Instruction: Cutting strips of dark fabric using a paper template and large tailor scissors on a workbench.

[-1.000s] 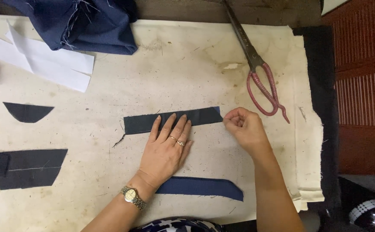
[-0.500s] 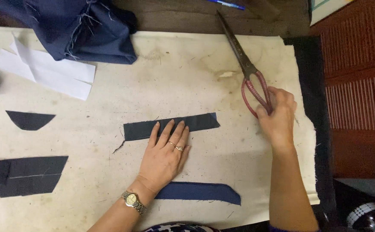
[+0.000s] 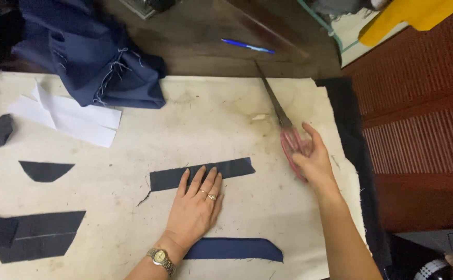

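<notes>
Left hand [image 3: 195, 207] flat, fingers spread, pinning strip [image 3: 201, 174] to cloth [image 3: 133, 150]. Right hand [image 3: 313, 155] half-curled round scissors' [image 3: 283, 129] pink handles, lifting them.

Your left hand [image 3: 195, 207] is lying flat on the dark strip [image 3: 201, 174], and your right hand [image 3: 313, 155] is closing around the red scissors [image 3: 283, 129]. Between your two hands the pale cloth [image 3: 257, 207] is lying bare, so a hand is finding open room there. Above the strip, the middle of the cloth is also staying open. On the far side, the heap of blue fabric [image 3: 96, 57] and the white paper [image 3: 65, 115] are blocking the way. Near you, a blue strip [image 3: 234, 249] is lying just beside your left wrist. On the left, dark cut pieces [image 3: 39, 236] are filling the edge.
</notes>
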